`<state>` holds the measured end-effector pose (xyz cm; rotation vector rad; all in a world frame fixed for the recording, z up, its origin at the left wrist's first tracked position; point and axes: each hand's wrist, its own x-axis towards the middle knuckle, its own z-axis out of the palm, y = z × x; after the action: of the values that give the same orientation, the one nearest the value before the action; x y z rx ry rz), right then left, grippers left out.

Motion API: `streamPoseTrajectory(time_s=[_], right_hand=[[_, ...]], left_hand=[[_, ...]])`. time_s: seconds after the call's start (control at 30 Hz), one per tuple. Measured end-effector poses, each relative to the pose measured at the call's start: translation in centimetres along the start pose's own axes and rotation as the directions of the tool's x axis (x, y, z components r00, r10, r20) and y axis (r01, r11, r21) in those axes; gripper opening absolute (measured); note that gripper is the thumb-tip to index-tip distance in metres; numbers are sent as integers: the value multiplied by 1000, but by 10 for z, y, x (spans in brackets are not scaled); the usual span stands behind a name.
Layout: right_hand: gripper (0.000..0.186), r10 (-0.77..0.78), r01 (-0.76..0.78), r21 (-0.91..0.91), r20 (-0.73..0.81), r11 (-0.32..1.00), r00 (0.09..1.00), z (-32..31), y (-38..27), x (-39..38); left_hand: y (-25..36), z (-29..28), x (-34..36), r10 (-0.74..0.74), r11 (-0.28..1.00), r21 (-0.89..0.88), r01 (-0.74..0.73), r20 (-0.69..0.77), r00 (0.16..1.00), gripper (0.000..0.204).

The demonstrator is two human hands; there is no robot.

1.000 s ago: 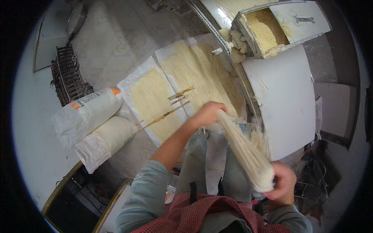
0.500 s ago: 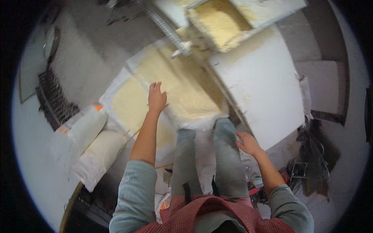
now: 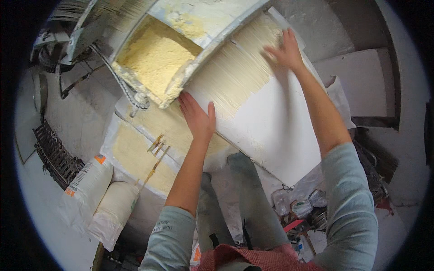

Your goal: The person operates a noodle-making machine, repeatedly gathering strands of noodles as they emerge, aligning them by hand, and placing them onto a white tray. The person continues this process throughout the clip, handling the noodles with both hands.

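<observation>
A sheet of thin cream noodle strands (image 3: pixel 242 74) lies across a white sloping board (image 3: pixel 275 122). My left hand (image 3: pixel 197 117) has its fingers stretched and thumb apart, at the strands' near left edge, just below the corner of a box (image 3: pixel 199 63) holding yellow crumbly dough or flour (image 3: pixel 156 56). Over the far right end of the strands, my right hand (image 3: pixel 287 52) is spread; its fingers are slightly blurred. Nothing shows in either hand, and I cannot tell whether the right one touches the strands.
To the left lies a flour-dusted sheet (image 3: pixel 131 144) with thin sticks (image 3: pixel 156 165) on it. Two filled white sacks (image 3: pixel 113 205) stand beyond. A chain-like strip (image 3: pixel 120 81) hangs by the box. Clutter (image 3: pixel 307 212) sits below the board at right.
My left hand has moved from above the dusted sheet to beside the box. My right hand has risen from beside my knee to the board's far side. Noodle strands now show on the board.
</observation>
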<state>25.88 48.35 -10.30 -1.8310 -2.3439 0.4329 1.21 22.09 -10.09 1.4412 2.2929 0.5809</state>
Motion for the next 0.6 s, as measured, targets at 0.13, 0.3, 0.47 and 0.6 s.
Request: streamPoseTrajectory(time_s=[0.13, 0.3, 0.47, 0.6], right_hand=[[112, -36, 19, 238, 64, 971, 997, 36, -69, 36], [74, -425, 394, 293, 51, 871, 904, 59, -134, -71], [32, -417, 332, 458, 96, 825, 904, 30, -64, -171], [32, -4, -3, 304, 24, 953, 1000, 3, 12, -277]], left_hand=[[28, 31, 26, 34, 995, 93, -32, -14, 999, 81], [81, 59, 3, 430, 892, 20, -452, 274, 860, 65], [102, 41, -91, 525, 850, -345, -398, 498, 690, 62], [99, 5, -180, 540, 841, -390, -375, 572, 617, 65]])
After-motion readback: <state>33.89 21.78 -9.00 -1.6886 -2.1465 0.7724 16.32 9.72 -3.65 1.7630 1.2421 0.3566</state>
